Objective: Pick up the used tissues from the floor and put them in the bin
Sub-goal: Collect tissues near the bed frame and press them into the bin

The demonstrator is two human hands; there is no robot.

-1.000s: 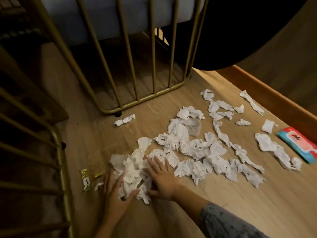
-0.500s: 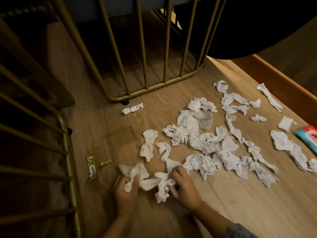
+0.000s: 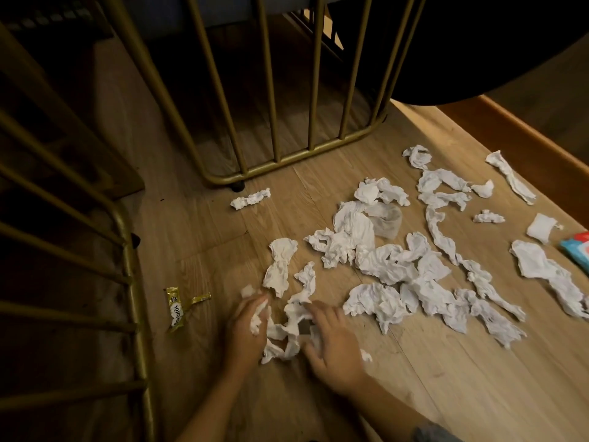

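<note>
A: What are your hands doing?

B: Your left hand (image 3: pixel 245 330) is clenching around a wad (image 3: pixel 282 333) of tissues on the floor (image 3: pixel 446 378); your right hand (image 3: pixel 334 342) is pressing on the same wad, fingers (image 3: pixel 314 309) spread and curling.

A: How much is lying around?

B: Too many tissues (image 3: pixel 398 269) to count, sprawling right of the wad. One stray tissue (image 3: pixel 250 199) is lying by the rail (image 3: pixel 287 161). One wrapper (image 3: pixel 178 307) is sitting left, one pack (image 3: pixel 578 250) far right.

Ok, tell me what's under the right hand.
Under the right hand lies part of the tissue bunch, pressed on the wooden floor. A scrap peeks out beside it. Whatever sits beneath the palm is covered.
</note>
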